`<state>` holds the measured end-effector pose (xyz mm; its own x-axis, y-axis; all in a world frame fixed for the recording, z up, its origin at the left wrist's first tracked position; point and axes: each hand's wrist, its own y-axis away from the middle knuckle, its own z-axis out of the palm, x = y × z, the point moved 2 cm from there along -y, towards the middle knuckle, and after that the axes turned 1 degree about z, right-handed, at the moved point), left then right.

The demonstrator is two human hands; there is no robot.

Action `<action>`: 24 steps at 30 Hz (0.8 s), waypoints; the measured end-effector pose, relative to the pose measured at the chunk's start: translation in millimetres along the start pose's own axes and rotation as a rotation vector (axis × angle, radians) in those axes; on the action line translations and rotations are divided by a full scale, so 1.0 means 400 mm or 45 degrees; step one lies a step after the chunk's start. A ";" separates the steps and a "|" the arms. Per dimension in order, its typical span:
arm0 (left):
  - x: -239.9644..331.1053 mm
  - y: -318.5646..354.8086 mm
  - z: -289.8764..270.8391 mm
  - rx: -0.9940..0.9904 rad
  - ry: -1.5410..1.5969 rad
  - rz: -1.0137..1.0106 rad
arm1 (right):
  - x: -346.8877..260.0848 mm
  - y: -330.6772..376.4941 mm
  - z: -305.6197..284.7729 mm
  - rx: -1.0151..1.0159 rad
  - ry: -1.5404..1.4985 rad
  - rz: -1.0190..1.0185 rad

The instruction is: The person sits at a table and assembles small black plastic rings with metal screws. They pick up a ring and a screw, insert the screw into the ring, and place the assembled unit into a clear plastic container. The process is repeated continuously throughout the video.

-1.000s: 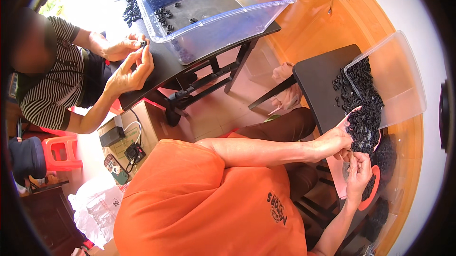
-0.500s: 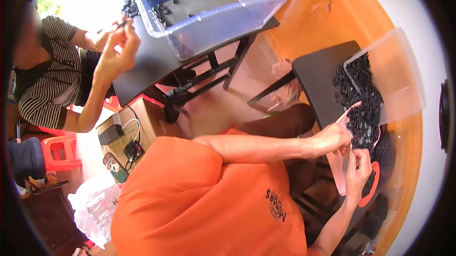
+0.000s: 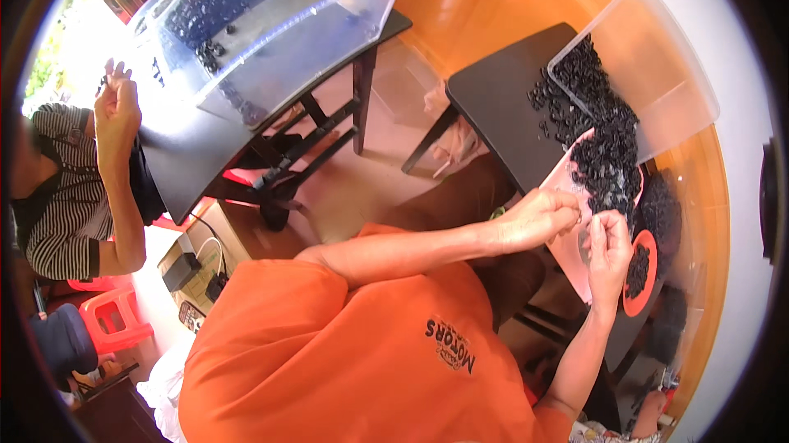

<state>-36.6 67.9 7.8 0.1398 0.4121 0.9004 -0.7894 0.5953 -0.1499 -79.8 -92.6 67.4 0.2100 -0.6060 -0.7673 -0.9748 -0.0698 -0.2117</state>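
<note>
My left hand (image 3: 544, 218) reaches across from the left, its fingertips pinched together over a pink tray (image 3: 569, 266). Close beside it, my right hand (image 3: 609, 250) is also in a pinch, a small gap between the two. Whatever the fingertips hold is too small to make out. Just beyond them, a heap of small glossy black pieces (image 3: 606, 159) covers the far part of the tray and spreads onto a dark table (image 3: 501, 85). An orange-red oval dish (image 3: 654, 274) with more black pieces lies right of my right hand.
A clear plastic bin (image 3: 657, 73) stands tilted behind the heap. At upper left, a large clear tub (image 3: 329, 40) with black pieces rests on another dark table (image 3: 185, 163). A co-worker in a striped shirt (image 3: 70, 205) sits there, one hand (image 3: 119, 110) raised. A red stool (image 3: 115, 320) stands at left.
My hands have come slightly apart; before, their fingertips met over the tray. The whole view has shifted, and the co-worker's hands have separated, with one raised higher.
</note>
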 end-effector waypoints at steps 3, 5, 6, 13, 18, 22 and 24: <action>-0.002 0.009 0.016 0.015 -0.129 -0.015 | 0.014 0.012 0.001 0.053 -0.096 0.048; 0.001 0.000 0.014 -0.017 -0.244 0.089 | 0.000 -0.004 0.009 0.096 -0.204 0.091; -0.002 -0.003 0.014 -0.020 -0.318 0.149 | -0.005 -0.006 0.012 0.116 -0.253 0.123; -0.022 -0.007 0.034 0.084 -0.431 0.470 | 0.007 -0.015 0.021 0.165 -0.018 0.014; 0.024 0.010 0.015 0.067 -0.147 -0.072 | -0.006 -0.032 0.027 0.109 -0.352 0.161; -0.008 -0.007 0.013 0.022 -0.021 -0.139 | 0.017 -0.022 0.007 0.034 -0.483 0.214; -0.030 -0.013 0.006 0.010 0.004 -0.134 | 0.030 -0.021 0.009 0.022 -0.493 0.216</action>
<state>-35.7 58.2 -1.1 0.2246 0.3498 0.9095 -0.7751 0.6298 -0.0509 -68.7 -96.5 57.8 0.0623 -0.2650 -0.9622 -0.9973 0.0206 -0.0703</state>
